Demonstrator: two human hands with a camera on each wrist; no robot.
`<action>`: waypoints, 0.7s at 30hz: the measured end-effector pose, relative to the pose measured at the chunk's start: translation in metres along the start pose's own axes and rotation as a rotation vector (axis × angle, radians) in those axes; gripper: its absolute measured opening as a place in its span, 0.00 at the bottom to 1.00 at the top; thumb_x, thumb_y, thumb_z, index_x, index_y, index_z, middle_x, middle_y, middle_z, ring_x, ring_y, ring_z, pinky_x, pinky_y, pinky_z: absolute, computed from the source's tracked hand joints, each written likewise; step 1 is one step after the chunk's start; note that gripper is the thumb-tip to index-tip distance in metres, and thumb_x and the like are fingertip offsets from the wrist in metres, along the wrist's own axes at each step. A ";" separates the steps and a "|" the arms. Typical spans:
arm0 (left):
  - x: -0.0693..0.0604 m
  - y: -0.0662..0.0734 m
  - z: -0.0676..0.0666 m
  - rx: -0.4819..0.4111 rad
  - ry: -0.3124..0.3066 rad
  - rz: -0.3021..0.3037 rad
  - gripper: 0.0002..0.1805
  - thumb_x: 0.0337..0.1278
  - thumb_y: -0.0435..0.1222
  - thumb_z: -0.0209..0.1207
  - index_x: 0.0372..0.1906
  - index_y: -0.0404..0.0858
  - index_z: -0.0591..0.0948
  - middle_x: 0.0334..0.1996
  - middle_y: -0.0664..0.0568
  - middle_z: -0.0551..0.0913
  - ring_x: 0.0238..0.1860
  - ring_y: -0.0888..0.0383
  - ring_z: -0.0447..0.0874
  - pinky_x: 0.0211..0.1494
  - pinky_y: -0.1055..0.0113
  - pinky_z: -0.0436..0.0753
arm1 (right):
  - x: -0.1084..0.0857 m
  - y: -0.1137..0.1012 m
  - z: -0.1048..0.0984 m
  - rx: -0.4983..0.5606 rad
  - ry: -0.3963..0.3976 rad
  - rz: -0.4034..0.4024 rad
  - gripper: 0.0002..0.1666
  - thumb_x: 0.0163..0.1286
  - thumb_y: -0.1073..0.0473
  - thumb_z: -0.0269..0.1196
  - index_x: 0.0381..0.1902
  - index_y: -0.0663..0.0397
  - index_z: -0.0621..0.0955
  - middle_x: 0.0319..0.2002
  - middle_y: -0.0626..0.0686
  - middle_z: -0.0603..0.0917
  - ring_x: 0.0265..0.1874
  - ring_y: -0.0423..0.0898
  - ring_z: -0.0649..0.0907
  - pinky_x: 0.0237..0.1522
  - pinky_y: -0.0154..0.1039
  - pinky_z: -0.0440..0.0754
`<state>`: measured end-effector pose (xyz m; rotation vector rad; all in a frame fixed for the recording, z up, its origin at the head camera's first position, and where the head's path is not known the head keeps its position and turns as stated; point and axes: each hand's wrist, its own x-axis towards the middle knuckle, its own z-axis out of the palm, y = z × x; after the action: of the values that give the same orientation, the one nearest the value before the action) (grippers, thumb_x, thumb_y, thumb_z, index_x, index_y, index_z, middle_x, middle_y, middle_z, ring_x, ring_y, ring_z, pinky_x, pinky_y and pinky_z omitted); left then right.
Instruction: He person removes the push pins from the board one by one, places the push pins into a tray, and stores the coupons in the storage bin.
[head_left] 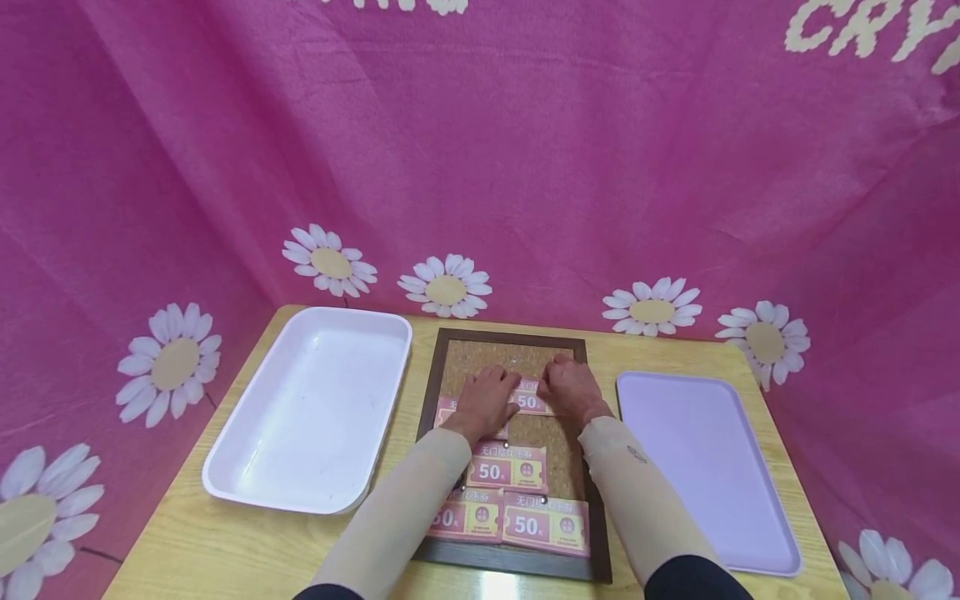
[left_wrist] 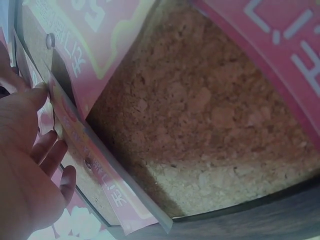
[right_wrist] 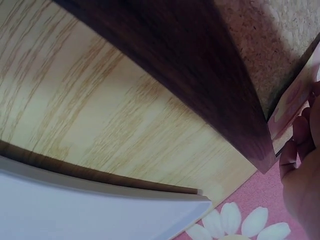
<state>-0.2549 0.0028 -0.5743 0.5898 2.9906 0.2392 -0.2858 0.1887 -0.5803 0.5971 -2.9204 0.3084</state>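
Observation:
On the framed corkboard (head_left: 531,430), both hands meet at a pink 50 coupon (head_left: 528,401) near the top. The left hand (head_left: 487,402) has thumb and fingertips at its left side, over another coupon (head_left: 446,408). In the left wrist view, the left hand (left_wrist: 27,160) pinches a coupon edge, its other fingers bent. At the coupon's right side, the right hand (head_left: 573,387) has bent fingers. The right wrist view shows the right hand (right_wrist: 302,160) gripping the coupon (right_wrist: 290,107) by the frame's corner; its fingertips are partly cut off.
Lower on the board lie a middle coupon (head_left: 501,472) and two side by side, left (head_left: 467,518) and right (head_left: 546,525), with small round pins by their top edges. A white tray (head_left: 311,408) stands left; a lilac tray (head_left: 708,471) lies right. Pink cloth (head_left: 525,167) hangs behind.

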 end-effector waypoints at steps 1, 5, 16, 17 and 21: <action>0.000 0.000 0.000 0.000 0.000 -0.002 0.28 0.64 0.52 0.56 0.67 0.54 0.68 0.60 0.54 0.74 0.64 0.54 0.69 0.63 0.52 0.70 | 0.000 0.000 0.000 0.005 0.002 0.001 0.08 0.60 0.58 0.62 0.30 0.56 0.85 0.27 0.51 0.79 0.27 0.50 0.80 0.34 0.46 0.80; 0.000 0.001 -0.001 0.008 -0.004 -0.005 0.27 0.64 0.53 0.56 0.66 0.54 0.68 0.60 0.54 0.74 0.64 0.54 0.69 0.63 0.52 0.70 | 0.000 -0.001 0.000 0.018 0.006 0.006 0.08 0.60 0.58 0.62 0.30 0.56 0.85 0.28 0.51 0.79 0.27 0.51 0.81 0.35 0.47 0.80; 0.001 0.001 0.002 0.017 -0.009 -0.020 0.29 0.63 0.54 0.55 0.67 0.53 0.68 0.62 0.54 0.73 0.65 0.54 0.69 0.64 0.52 0.70 | 0.000 0.000 0.001 0.052 -0.030 0.050 0.09 0.61 0.59 0.60 0.31 0.58 0.85 0.30 0.53 0.79 0.29 0.52 0.81 0.37 0.48 0.80; 0.001 0.001 0.001 0.017 -0.007 -0.020 0.29 0.63 0.54 0.56 0.67 0.53 0.68 0.62 0.54 0.73 0.65 0.54 0.69 0.64 0.52 0.70 | 0.000 0.000 0.001 0.053 -0.029 0.049 0.09 0.61 0.59 0.60 0.31 0.58 0.85 0.30 0.53 0.79 0.29 0.52 0.81 0.37 0.48 0.80; 0.000 0.001 0.001 0.018 0.000 -0.009 0.29 0.63 0.54 0.56 0.67 0.53 0.68 0.62 0.54 0.74 0.65 0.54 0.69 0.63 0.52 0.70 | 0.000 -0.001 -0.001 0.060 -0.043 0.055 0.09 0.61 0.59 0.61 0.32 0.59 0.85 0.31 0.53 0.79 0.29 0.51 0.80 0.37 0.47 0.80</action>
<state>-0.2542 0.0035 -0.5753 0.5772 2.9983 0.2124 -0.2850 0.1878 -0.5790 0.5384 -2.9825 0.3965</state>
